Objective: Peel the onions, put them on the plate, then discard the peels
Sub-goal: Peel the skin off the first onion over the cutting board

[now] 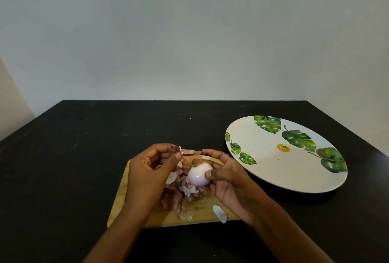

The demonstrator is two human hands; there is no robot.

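Peeled onion (199, 175), pale pink-white and glossy, raised just above the heap on the board, near the middle of the scene. Grasped at the fingertips of the right hand (228, 176): 1 fingertip pressed on its right flank, another curled over its far top, the rest cupped under and behind. Sits out at the finger ends, not deep in the palm.

Just left of it, the left hand (147, 172), fingers curled inward, thumb and forefinger pinching a small scrap of peel (181, 150) on the far side. Cannot tell whether this hand also touches the onion.

Directly below both hands, a heap of peels (179, 193), reddish-purple and white, lying on a wooden cutting board (202, 217). At the board's near right edge, 1 loose white peel piece (220, 213), apart from the heap.

To the right, near the board but apart from it, the plate (263, 170): white, round, printed with green leaves, holding no onion. At its centre 1 small yellow mark, too blurred to read.

Under everything, a black table (63, 157); at the far side, a plain grey wall (189, 31).
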